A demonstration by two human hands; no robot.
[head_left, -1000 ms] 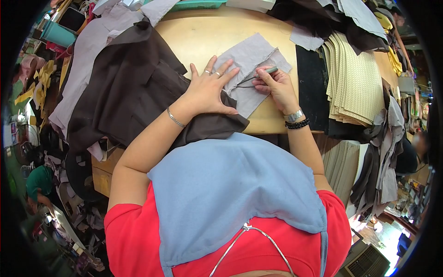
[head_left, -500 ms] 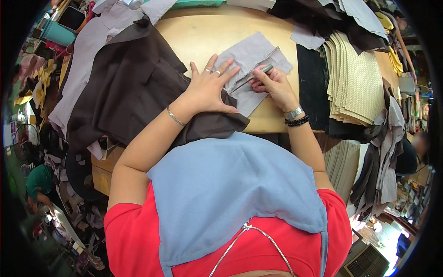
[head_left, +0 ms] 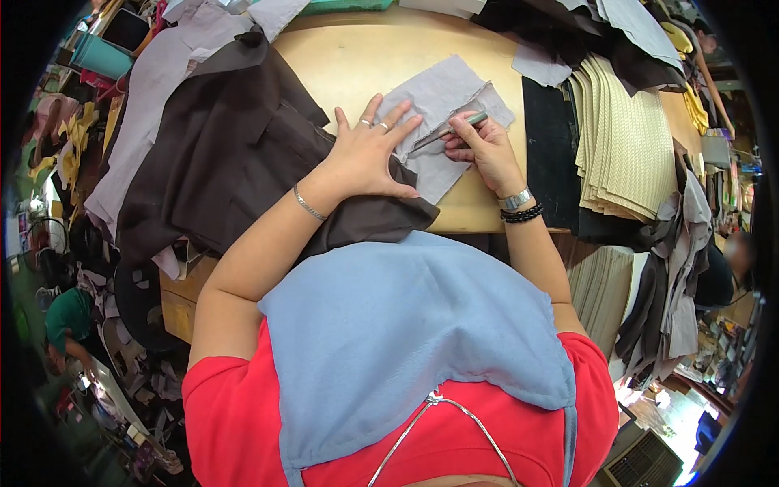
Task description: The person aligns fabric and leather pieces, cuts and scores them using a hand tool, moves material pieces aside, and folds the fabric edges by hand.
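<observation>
— What lies beneath the left hand (head_left: 369, 158)?
— Dark brown fabric (head_left: 235, 138), creased, spreading leftward from under the palm.
— And the grey cloth (head_left: 442, 88)?
— Flat, with a raised edge running across it, between the two hands.
— The slim tool (head_left: 430, 141)?
— Greenish handle, dark pointed shaft, pinched in the right hand (head_left: 484, 152), slanting toward the left hand.

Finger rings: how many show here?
2, both on the left hand: one ring on the ring finger, one ring on the middle finger. The right hand may hide more.
</observation>
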